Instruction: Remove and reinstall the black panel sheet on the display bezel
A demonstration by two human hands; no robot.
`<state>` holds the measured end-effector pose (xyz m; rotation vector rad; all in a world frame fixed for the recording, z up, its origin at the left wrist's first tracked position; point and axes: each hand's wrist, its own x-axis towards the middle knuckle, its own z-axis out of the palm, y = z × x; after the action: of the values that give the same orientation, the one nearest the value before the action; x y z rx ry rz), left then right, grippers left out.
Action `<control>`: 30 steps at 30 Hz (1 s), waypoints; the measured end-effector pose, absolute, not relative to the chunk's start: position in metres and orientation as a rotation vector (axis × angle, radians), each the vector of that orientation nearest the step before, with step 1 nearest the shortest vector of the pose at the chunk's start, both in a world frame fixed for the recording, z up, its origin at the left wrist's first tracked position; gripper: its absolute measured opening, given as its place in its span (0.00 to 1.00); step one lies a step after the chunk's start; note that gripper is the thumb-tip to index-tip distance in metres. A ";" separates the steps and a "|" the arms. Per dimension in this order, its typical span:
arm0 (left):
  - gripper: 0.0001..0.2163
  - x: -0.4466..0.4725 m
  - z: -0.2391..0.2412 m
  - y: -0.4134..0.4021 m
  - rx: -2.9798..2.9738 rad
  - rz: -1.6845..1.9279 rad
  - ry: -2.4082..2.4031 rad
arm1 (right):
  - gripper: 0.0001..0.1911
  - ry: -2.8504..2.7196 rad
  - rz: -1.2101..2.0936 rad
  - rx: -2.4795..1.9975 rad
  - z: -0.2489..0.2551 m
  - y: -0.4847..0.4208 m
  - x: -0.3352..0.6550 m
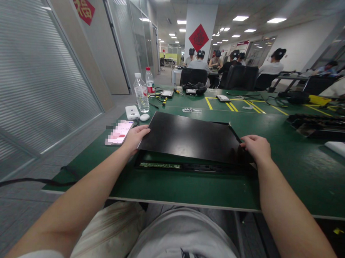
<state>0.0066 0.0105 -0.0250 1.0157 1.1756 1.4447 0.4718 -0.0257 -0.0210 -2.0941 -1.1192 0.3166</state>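
Observation:
A thin, glossy black panel (pixel 189 137), like a display sheet, is held tilted above a dark frame. My left hand (pixel 135 138) grips its left edge, thumb on top. At the panel's right edge, my right hand (pixel 255 147) has its fingers closed; they also lie close to the frame's right side, and their exact hold is partly hidden. Beneath the panel, the black frame (pixel 205 168) rests on the green table, with a strip of green circuit board (pixel 159 165) showing along its near side. The panel covers most of the frame's inside.
Left of the panel lie a lit phone (pixel 120 133), a white box-shaped device (pixel 132 112) and a water bottle (pixel 141 92). A red-capped bottle (pixel 150 80) stands behind. Black metal parts (pixel 320 127) lie at the right of the green table (pixel 186 191). Several people sit farther back.

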 end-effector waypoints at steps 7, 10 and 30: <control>0.12 0.012 -0.014 0.001 1.038 1.337 1.212 | 0.08 -1.141 0.254 -2.093 -0.024 -0.024 0.474; 0.11 0.014 -0.010 -0.002 1.056 1.321 1.206 | 0.07 -1.136 0.263 -2.102 -0.022 -0.025 0.471; 0.10 0.012 -0.016 0.001 1.164 1.278 1.283 | 0.09 -1.138 0.289 -2.153 -0.017 -0.026 0.469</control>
<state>0.0118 0.0012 -0.0157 1.1638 1.2831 1.2783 0.4687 -0.0255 -0.0175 -2.1535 -1.1384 0.2886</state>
